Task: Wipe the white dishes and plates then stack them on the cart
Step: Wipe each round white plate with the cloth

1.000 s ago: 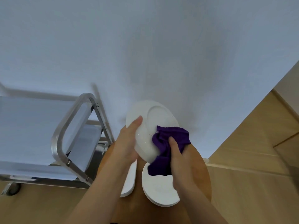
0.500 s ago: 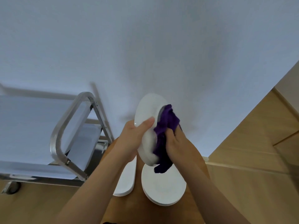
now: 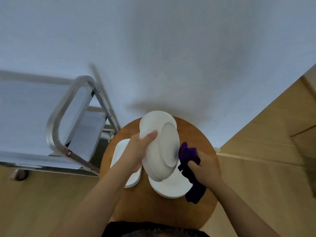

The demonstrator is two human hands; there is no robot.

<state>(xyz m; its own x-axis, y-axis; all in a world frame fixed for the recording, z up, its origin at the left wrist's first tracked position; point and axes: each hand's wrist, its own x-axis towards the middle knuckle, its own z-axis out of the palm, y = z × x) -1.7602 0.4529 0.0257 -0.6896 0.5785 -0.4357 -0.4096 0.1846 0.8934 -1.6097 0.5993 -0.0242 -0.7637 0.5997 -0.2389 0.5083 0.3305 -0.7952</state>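
Plate [image 3: 159, 147] in hand is the centre of things: the left hand [image 3: 136, 152] grips a white plate by its rim, thumb hooked over the upper edge and fingers hidden behind, and tips it up on edge so that its underside, with the raised foot ring, faces the right hand. That tilt seems chosen to give the cloth a flat, open face to rub against while the plate hangs above the round wooden tabletop [image 3: 201, 139] and not on it.

The right hand [image 3: 203, 168] has its fingers curled round a bunched purple cloth [image 3: 189, 161], held just beside the plate's right edge; whether the cloth touches the plate here I cannot tell. A loose tail of the cloth hangs down over the tabletop.

Beneath the held plate a round white plate [image 3: 171, 187] lies flat, and to its left a white rectangular dish [image 3: 119, 153] lies partly under the left forearm. Both sit close under the hands, probably so the next piece can be picked up without reaching.

The metal cart [image 3: 56, 124] stands just beside the tabletop on the person's left, the side of the hand that holds the plate, which would suit passing the plate straight across. No dish shows on the cart's visible shelves, so stacking looks not yet begun.
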